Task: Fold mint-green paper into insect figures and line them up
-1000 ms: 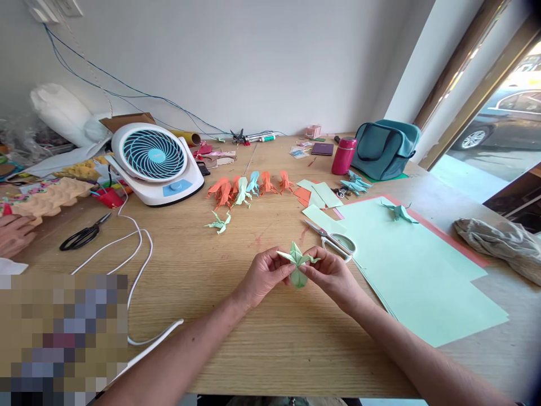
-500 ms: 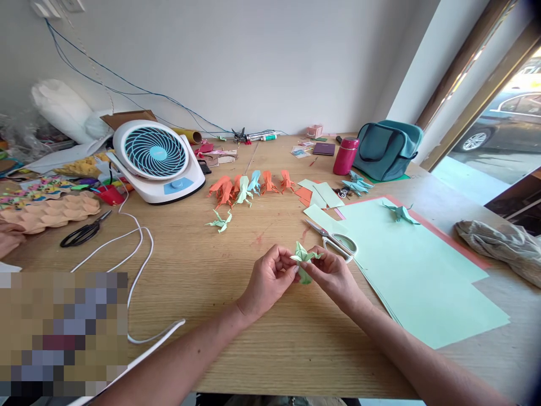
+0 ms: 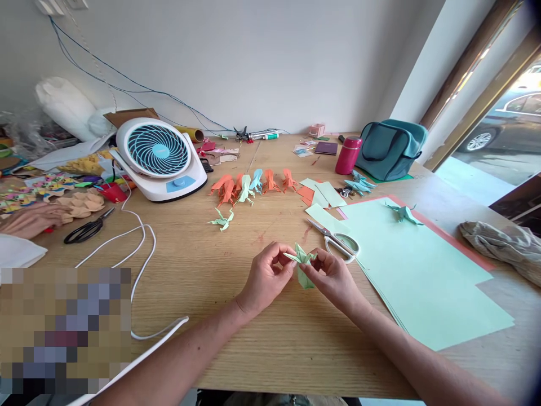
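Between my two hands is a light green origami figure [image 3: 305, 276], its thin folded points sticking up and its wider part hanging below. My left hand [image 3: 267, 277] pinches a point on its left side with thumb and forefinger. My right hand [image 3: 333, 277] grips its right side, covering part of the folds. White-handled scissors [image 3: 341, 247] lie just beyond my right hand, touching the large light green paper sheets [image 3: 426, 276]. Farther off, a finished pale green origami figure [image 3: 221, 220] lies in front of a row of orange, green and blue folded figures [image 3: 256, 181].
A white fan [image 3: 163, 160] stands at the back left, its white cord [image 3: 146, 265] looping over the table. Black scissors [image 3: 87, 228] lie at left. Cut paper pieces [image 3: 323, 193], a pink flask [image 3: 348, 155] and a teal bag [image 3: 391, 149] sit at the back right.
The figure has turned slightly in my hands; its left point now reaches farther left and its lower part shows more. Both hands stay pinched on it. The view has shifted slightly.
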`<state>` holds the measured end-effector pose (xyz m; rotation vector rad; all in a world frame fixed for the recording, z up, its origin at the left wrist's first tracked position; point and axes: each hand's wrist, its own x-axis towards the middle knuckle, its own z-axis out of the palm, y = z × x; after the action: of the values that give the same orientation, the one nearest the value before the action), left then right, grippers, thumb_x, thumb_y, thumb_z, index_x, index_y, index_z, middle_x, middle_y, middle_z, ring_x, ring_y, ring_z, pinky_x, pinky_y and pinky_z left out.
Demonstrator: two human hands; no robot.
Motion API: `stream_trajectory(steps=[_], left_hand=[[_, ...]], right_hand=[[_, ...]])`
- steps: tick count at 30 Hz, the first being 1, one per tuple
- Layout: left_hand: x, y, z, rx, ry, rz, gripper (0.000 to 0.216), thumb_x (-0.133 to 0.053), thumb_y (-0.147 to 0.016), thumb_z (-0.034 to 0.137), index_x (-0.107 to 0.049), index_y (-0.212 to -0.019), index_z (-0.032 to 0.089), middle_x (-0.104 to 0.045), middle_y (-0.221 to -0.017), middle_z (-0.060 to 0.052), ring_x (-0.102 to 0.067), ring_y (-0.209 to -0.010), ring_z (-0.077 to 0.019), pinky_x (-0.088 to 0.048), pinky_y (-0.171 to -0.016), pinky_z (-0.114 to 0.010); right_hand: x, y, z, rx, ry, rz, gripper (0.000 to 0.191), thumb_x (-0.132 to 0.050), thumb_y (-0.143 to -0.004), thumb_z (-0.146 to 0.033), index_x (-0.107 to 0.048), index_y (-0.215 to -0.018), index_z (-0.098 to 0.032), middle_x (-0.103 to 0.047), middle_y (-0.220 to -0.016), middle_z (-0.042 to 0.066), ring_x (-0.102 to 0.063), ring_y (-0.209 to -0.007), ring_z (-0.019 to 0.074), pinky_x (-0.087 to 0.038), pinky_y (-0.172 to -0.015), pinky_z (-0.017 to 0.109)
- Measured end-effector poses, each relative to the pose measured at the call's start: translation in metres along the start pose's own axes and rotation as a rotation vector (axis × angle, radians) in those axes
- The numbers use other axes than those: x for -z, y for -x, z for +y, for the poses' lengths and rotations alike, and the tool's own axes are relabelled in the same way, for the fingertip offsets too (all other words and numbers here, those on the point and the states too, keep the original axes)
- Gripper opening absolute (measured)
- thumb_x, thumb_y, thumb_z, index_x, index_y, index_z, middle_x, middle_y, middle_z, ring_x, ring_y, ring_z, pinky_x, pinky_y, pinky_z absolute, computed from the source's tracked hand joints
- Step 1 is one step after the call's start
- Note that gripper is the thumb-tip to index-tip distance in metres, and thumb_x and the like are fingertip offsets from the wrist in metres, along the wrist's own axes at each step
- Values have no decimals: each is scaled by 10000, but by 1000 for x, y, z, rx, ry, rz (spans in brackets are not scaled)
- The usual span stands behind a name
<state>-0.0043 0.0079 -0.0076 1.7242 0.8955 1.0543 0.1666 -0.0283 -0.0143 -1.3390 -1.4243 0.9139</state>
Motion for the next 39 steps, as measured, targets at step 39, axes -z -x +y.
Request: stream_trajectory(steps=[39], left_hand=[[-3,5,4,-288,-263,128,138,-503,-870,74,-566,-932,181,-617,-819,5,-631,-603,-74,-485,-492,-145]], right_hand=[[-14,7,-1,108,-252,-86,249,-530,-983,-443,-551,-899,-210,-609,-777,15,-561,-689,146,-435,-615,267]])
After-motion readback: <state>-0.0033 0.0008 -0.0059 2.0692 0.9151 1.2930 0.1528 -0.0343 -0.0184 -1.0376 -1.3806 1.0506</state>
